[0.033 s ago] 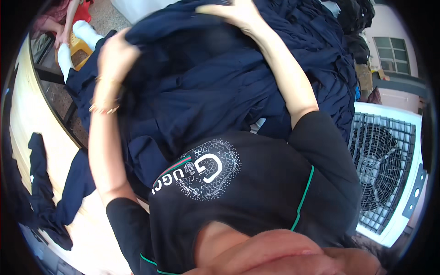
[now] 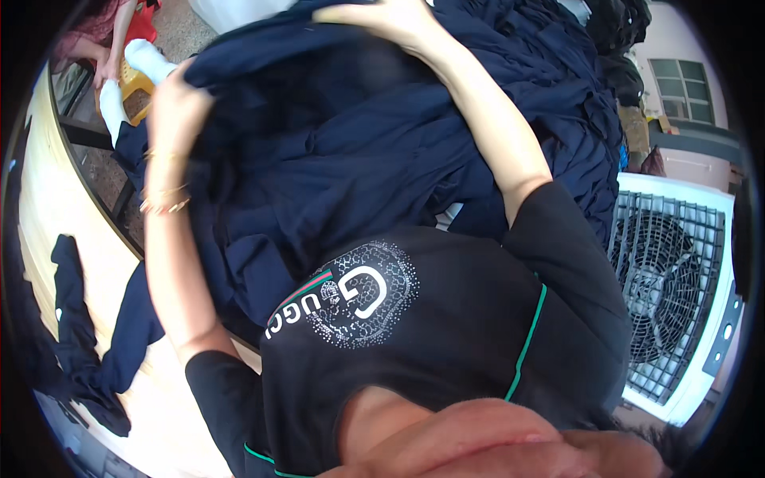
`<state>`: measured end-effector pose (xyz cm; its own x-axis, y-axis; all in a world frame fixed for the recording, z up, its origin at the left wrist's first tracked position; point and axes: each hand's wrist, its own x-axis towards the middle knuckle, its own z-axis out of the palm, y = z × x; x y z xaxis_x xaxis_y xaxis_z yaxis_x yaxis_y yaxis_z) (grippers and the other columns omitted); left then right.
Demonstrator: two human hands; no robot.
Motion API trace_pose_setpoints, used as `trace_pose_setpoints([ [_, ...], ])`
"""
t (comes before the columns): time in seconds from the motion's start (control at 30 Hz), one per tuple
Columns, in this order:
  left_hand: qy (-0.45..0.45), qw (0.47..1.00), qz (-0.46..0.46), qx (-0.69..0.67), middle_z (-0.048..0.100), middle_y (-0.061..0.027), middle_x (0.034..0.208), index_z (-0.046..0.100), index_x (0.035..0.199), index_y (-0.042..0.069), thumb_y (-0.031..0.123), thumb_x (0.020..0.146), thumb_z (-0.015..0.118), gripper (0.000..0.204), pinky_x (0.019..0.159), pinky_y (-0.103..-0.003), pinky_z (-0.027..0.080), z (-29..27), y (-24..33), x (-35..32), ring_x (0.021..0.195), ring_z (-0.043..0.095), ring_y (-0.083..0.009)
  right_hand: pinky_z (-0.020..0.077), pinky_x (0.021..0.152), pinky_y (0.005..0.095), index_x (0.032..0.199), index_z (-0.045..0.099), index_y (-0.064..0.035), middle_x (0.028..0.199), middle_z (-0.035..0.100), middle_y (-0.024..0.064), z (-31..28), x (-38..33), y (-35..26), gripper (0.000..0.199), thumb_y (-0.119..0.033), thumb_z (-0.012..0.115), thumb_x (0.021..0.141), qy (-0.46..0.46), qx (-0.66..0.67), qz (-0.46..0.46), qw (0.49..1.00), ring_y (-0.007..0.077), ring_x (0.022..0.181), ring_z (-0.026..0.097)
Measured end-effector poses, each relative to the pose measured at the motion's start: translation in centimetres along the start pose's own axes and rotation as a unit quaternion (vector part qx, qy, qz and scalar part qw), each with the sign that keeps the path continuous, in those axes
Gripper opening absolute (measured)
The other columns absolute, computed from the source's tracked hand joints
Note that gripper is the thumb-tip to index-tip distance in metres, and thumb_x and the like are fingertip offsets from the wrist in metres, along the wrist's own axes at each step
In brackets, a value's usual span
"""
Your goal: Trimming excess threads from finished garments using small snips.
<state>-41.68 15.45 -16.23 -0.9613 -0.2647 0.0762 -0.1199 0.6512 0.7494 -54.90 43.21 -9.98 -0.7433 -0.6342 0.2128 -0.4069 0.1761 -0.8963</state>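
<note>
A length of navy cloth (image 2: 263,49), probably part of a garment, is lifted and stretched between my hands, and its lower part is smeared by motion. My left hand (image 2: 179,103) is closed round its left end. At the top edge of the head view, my right hand (image 2: 402,25) grips the same cloth, thumb stretched to the left and its fingers partly cut off by the frame. Beneath and beyond both hands spreads a big heap of crumpled navy cloth (image 2: 542,103), which reaches to my chest.
At left is a pale wooden tabletop (image 2: 159,398) with dark garments (image 2: 76,319) lying on it. A white fan unit (image 2: 653,295) stands at right. Dark bundles (image 2: 617,36) are piled at the far right. Another person's hand (image 2: 107,70) shows by a yellow stool (image 2: 137,84) at far left.
My left hand has shifted left and a little down, drawing the cloth with it. My right hand has moved slightly left.
</note>
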Motion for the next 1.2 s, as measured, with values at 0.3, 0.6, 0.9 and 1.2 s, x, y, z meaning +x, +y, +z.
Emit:
trace_pose_setpoints([
  [0.3,0.294,0.944,-0.109,0.104,0.074,-0.0162,0.121,0.067,0.128,0.0,0.018,0.08,0.081,0.053,0.1,-0.037,0.051,-16.5,-21.1,-8.5,0.114,0.069,-0.0272,0.0572,0.083,0.0359,0.106,0.081,-0.0119,0.094,0.078,0.0125,23.8,12.6,-10.6,0.076,-0.076,0.079,0.064,-0.171,-0.044,-0.288,0.941,0.0274,0.089,0.075],
  [0.6,0.096,0.9,-0.143,0.4,0.05,-0.0234,0.144,0.047,0.14,0.009,0.046,0.088,0.072,0.069,0.104,-0.08,0.031,2.2,-15.1,-8.3,0.144,0.039,-0.0426,0.0561,0.065,0.034,0.108,0.077,-0.0083,0.069,0.073,0.0055,27.0,11.5,4.1,0.067,-0.069,0.069,0.08,-0.311,-0.235,0.012,0.921,0.0152,0.065,0.073],
  [0.9,-0.16,0.87,-0.239,0.4,0.048,-0.019,0.153,0.05,0.147,0.014,0.041,0.09,0.062,0.064,0.114,-0.071,0.028,-1.4,-15.9,-3.8,0.148,0.039,-0.0363,0.0579,0.082,0.0481,0.106,0.077,-0.0027,0.092,0.072,0.0274,5.6,11.4,-3.0,0.051,-0.041,0.079,0.072,-0.024,-0.375,-0.192,0.907,0.044,0.09,0.072],
  [1.2,-0.123,0.966,0.229,0.016,0.068,-0.0231,0.128,0.062,0.136,0.002,0.044,0.093,0.071,0.061,0.103,-0.039,0.049,5.6,11.8,-4.0,0.121,0.065,-0.0357,0.0567,0.091,0.0415,0.11,0.076,-0.0021,0.112,0.075,0.0193,-28.7,-11.5,-5.6,0.074,-0.066,0.076,0.074,0.126,-0.703,0.349,0.606,0.0333,0.106,0.071],
])
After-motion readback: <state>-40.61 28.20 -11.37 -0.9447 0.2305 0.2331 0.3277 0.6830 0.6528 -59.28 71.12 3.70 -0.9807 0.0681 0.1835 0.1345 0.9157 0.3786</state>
